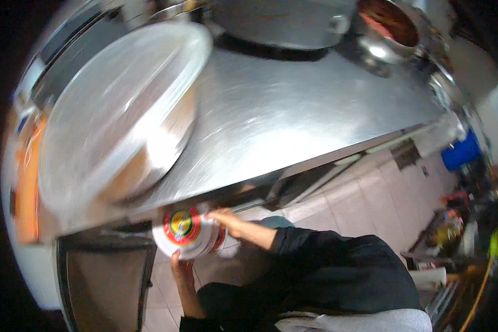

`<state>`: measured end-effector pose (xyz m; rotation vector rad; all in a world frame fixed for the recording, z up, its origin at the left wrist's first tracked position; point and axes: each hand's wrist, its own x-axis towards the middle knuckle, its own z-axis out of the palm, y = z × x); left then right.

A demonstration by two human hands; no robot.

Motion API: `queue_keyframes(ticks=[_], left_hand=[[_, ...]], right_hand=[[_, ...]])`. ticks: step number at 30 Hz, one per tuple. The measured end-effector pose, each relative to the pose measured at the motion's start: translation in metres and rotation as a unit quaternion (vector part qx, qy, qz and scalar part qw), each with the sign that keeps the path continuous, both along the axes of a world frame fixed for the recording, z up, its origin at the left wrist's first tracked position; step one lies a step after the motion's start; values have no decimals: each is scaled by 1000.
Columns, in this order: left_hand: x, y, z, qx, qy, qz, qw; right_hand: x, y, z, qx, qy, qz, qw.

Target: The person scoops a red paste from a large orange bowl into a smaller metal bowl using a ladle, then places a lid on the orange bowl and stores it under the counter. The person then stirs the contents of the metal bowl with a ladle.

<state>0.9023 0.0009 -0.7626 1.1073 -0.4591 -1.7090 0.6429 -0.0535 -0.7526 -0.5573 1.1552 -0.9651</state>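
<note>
A white plastic tub (207,236) with a round lid bearing a red, green and yellow label is held between my two hands, in front of the steel table's edge and above the tiled floor. My left hand (183,269) grips its lower rim, thumb on the lid. On the tub's upper right side lies my right hand (228,222), with the fingers partly hidden behind it. The tub tilts so that the lid faces me. Close by on the steel table (274,112) stands a very large, shiny round metal vessel (124,108), blurred by motion.
A big grey metal vessel (282,20) and a steel pot (392,25) with reddish-brown contents stand at the table's far side. An orange object (28,182) is at the far left. Below is a dark-framed panel (106,282). Rightward are a blue container (460,151) and a crate (433,236) of mixed items.
</note>
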Motion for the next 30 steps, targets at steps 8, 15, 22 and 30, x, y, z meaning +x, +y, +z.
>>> queue_keyframes(ticks=[8, 15, 22, 30], left_hand=[[-30, 84, 149, 165, -79, -56, 982], [-124, 165, 392, 215, -26, -171, 961], [-299, 197, 520, 103, -39, -304, 946], [-538, 190, 590, -31, -20, -345, 938]], right_hand=[[-52, 126, 154, 95, -78, -33, 992], [-143, 283, 375, 98, -139, -147, 974], [-286, 388, 486, 108, -102, -301, 942], [-500, 411, 553, -79, -72, -395, 912]])
